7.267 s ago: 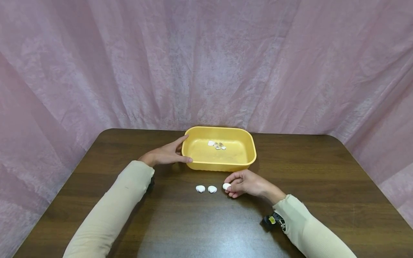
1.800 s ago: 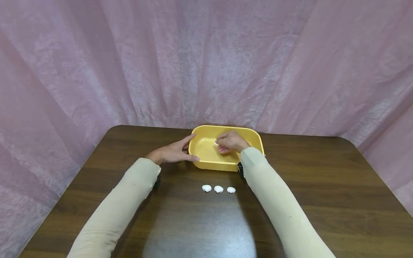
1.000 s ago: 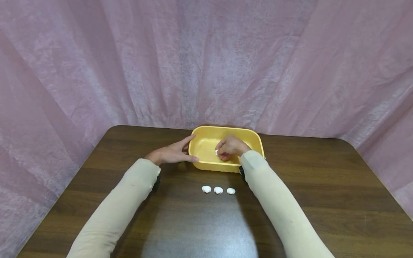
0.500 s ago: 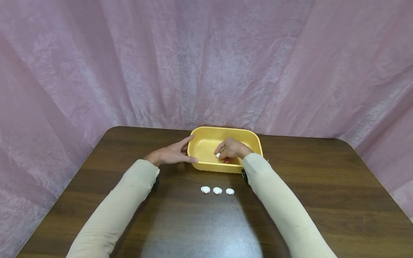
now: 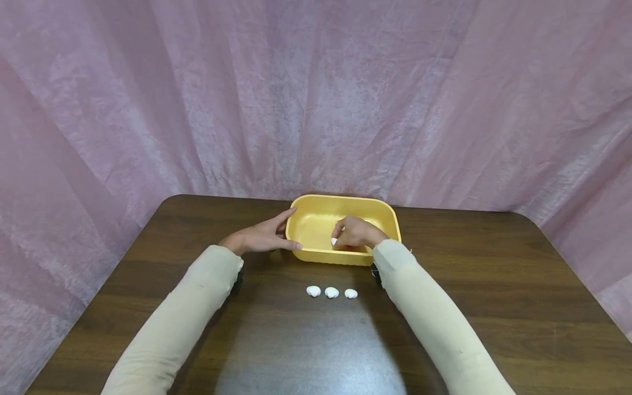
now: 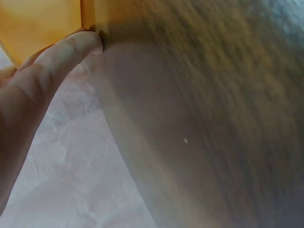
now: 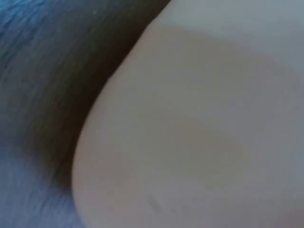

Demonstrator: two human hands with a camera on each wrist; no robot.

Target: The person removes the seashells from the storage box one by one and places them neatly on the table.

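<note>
On the table in the head view stands a yellow plastic basin (image 5: 307, 255). My left hand (image 5: 259, 237) rests against its left end, thumb and index finger spread straight along the rim. In the left wrist view, a finger (image 6: 66, 54) of it touches the basin's wall (image 6: 38, 23). Reaching over the near rim, my right hand (image 5: 356, 232) pinches a small white shell (image 5: 334, 241) inside the basin. The hand hides part of the basin's floor. Three white seashells (image 5: 332, 292) lie in a row in front of the basin. Only blurred skin and table show in the right wrist view.
The brown wooden table (image 5: 494, 285) has rounded far corners. A pink curtain (image 5: 316, 99) hangs right behind its far edge, close to the basin.
My right hand has set a third white shell in the row and gone into the basin. There it has shifted nearer the front wall with a white shell. The left hand keeps its place.
</note>
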